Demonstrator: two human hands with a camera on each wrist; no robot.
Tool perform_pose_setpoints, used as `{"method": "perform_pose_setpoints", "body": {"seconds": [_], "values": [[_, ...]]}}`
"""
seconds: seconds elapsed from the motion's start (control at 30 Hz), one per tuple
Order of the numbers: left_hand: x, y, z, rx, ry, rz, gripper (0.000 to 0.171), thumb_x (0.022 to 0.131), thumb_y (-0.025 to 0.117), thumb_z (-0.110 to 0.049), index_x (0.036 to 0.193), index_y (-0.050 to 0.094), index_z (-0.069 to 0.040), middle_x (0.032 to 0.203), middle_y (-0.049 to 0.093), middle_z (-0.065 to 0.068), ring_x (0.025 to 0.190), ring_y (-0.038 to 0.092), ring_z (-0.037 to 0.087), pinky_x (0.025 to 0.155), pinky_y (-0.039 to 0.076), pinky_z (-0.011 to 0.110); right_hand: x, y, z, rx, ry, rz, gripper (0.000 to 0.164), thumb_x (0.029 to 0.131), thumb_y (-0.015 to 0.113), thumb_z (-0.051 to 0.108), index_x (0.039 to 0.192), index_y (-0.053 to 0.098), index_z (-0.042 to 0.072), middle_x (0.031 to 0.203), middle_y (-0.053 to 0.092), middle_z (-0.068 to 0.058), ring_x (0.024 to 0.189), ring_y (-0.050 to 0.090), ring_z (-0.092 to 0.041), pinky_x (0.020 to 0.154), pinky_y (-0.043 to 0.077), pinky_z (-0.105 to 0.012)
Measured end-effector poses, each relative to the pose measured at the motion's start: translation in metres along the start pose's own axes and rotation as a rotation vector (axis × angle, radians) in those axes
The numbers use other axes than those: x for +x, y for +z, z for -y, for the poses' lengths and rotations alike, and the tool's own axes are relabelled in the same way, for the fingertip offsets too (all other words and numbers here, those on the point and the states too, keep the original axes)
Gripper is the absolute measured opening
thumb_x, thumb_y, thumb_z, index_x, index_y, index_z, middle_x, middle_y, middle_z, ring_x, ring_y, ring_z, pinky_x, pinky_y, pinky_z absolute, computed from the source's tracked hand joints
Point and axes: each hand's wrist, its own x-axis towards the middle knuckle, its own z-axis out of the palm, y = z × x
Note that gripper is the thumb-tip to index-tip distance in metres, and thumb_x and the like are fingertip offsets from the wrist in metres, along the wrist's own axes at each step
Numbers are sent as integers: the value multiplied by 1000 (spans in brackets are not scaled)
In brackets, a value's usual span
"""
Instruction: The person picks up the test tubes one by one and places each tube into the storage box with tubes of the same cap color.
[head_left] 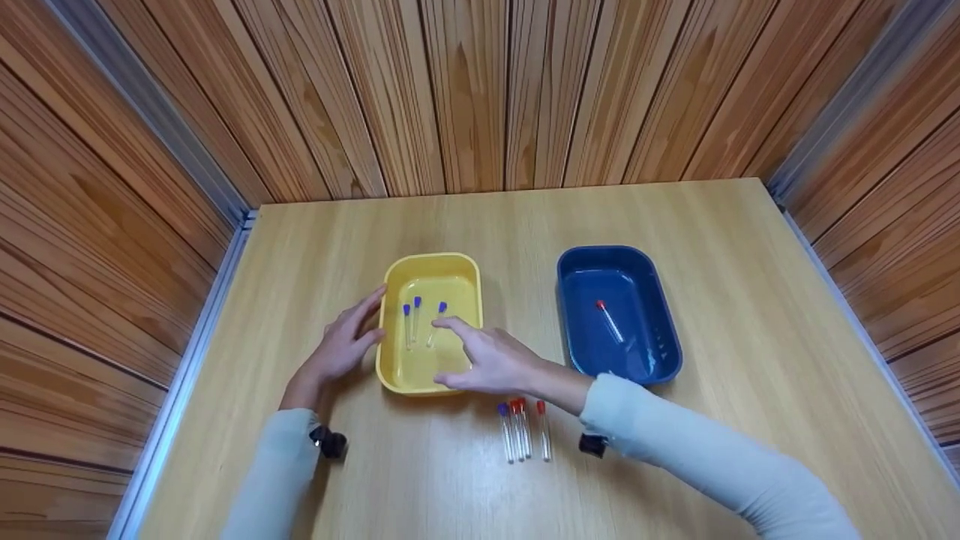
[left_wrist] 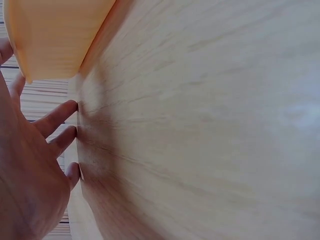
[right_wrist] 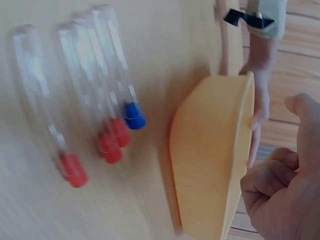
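My right hand (head_left: 491,360) is over the near right part of a yellow tray (head_left: 430,382), index finger and thumb apart with nothing between them. Inside lie three clear tubes with purple-blue caps; the index fingertip overlaps the rightmost tube (head_left: 442,307) in the head view. The right wrist view shows this hand's other fingers bent toward the palm. My left hand (head_left: 346,341) rests against the tray's left wall, fingers spread. In the left wrist view, its lower fingertips (left_wrist: 70,106) reach down at the tabletop beside the yellow wall (left_wrist: 55,40).
Near the tray's front right lie three red-capped tubes (right_wrist: 72,170) and one blue-capped tube (right_wrist: 134,115). A dark blue tray (head_left: 664,360) stands to the right, holding one red-capped tube (head_left: 610,322). Wood-panelled walls (head_left: 480,97) enclose the table's back and sides.
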Motion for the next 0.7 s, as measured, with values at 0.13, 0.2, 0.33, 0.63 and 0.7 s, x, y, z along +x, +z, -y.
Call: {"method": "perform_pose_setpoints", "body": {"seconds": [0.13,0.2,0.33,0.63,0.7], "values": [[0,0,-1,7,7,-5,76,115,60,-39,182,23,-34,189,31,6,176,23,44,135,5,81,-8,0,-3,-53,-52,-39,82,101,83,45,170,45,19,80,69,-2,55,51,-6,53,36,-20],[1,0,-1,9,10,-10,76,115,60,-39,182,23,-32,188,32,7,175,24,45,134,6,81,-10,-1,-3,-93,-72,-60,81,100,84,44,168,48,18,70,53,4,53,44,-6,52,32,-20],[0,1,-1,7,2,-4,76,115,59,-41,182,22,-33,189,31,6,176,23,45,135,6,80,-17,-2,-5,-106,-80,-68,82,100,84,44,169,47,18,71,52,9,55,46,-4,53,33,-19],[1,1,-1,-1,-4,-6,75,116,57,-40,182,22,-33,190,29,4,176,22,43,135,7,79,-43,-1,-15,-125,-77,-75,83,100,84,48,169,47,19,68,49,12,52,43,-2,51,30,-18],[0,1,0,0,-2,-6,75,116,57,-41,182,22,-33,190,29,5,176,22,44,135,7,79,-49,-1,-18,-134,-67,-63,82,100,83,49,168,48,20,66,48,13,51,43,-2,51,30,-18]]}}
